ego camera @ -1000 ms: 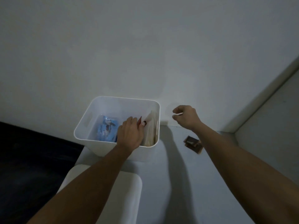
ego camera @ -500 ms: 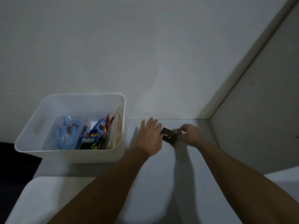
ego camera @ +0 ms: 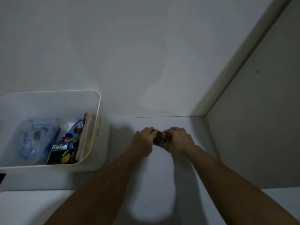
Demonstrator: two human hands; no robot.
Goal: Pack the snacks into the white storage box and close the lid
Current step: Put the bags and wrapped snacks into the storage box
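Both hands on small brown snack packet (ego camera: 159, 139), right of white storage box (ego camera: 90, 163), on white surface (ego camera: 155, 184) near back wall. Left hand (ego camera: 143, 141) fingers curl round packet's left end; right hand (ego camera: 178, 140) grips right end. Box open, holding blue packets (ego camera: 32, 138), dark chip bag (ego camera: 63, 157), pale bag (ego camera: 87, 135) at its right wall.
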